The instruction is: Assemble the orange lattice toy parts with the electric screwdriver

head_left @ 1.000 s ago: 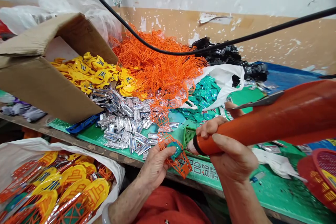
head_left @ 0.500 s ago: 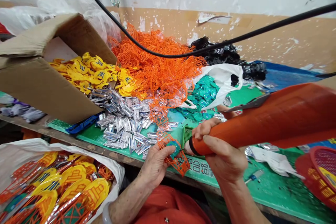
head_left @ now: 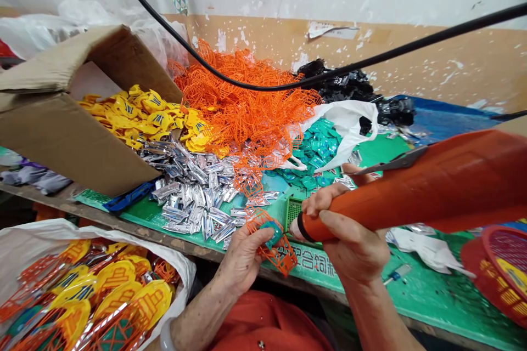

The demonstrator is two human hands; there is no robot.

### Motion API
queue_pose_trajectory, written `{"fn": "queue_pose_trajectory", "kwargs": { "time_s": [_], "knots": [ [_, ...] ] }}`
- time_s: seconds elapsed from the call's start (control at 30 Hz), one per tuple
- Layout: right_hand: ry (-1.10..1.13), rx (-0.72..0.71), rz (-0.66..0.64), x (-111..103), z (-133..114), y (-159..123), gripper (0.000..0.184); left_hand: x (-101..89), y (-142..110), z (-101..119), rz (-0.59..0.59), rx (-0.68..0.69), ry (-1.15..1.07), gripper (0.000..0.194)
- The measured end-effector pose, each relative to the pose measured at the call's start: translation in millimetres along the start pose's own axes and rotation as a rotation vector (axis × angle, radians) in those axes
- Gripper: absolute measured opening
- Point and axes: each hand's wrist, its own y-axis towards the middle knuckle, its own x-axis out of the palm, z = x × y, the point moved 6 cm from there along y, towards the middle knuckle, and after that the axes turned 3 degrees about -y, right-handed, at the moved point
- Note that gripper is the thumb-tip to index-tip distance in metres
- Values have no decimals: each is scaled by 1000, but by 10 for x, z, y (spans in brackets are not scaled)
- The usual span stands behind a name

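White Chinese characters (head_left: 308, 259) printed on the front edge of a green sheet (head_left: 428, 296), just below and between the left hand (head_left: 242, 263) and right hand (head_left: 354, 247). Reads "合饲", next character partly hidden. Blue marks on flat yellow plastic pieces (head_left: 117, 292), lower left of left hand: too small to read.

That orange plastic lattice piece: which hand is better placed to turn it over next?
Probably the left hand: it already grips the orange lattice piece, while the right hand is wrapped around a thick orange tube, so it isn't free.
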Motion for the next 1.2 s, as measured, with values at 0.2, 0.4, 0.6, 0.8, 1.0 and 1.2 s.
{"fn": "queue_pose_trajectory", "kwargs": {
  "time_s": [0.2,0.4,0.6,0.8,1.0,1.2],
  "knots": [
    [1,10,-1,-14,16,-4,54,1,10,-8,3,-10,-2,32],
    [5,-6,-7,-25,29,-21,52,17,-2,0,4,-10,-1,32],
    [-21,3,-6,-20,43,-47,54,74,-19,19,-48,8,11,26],
    [-49,20,-4,-13,94,-73,64,33,-3,12,-26,13,20,27],
    [-42,20,-5,-20,114,-105,69,-25,17,-2,4,12,27,26],
    [-26,-49,26,-102,-30,7,55,21,-51,90,-45,-1,80,33]
  ]
}}
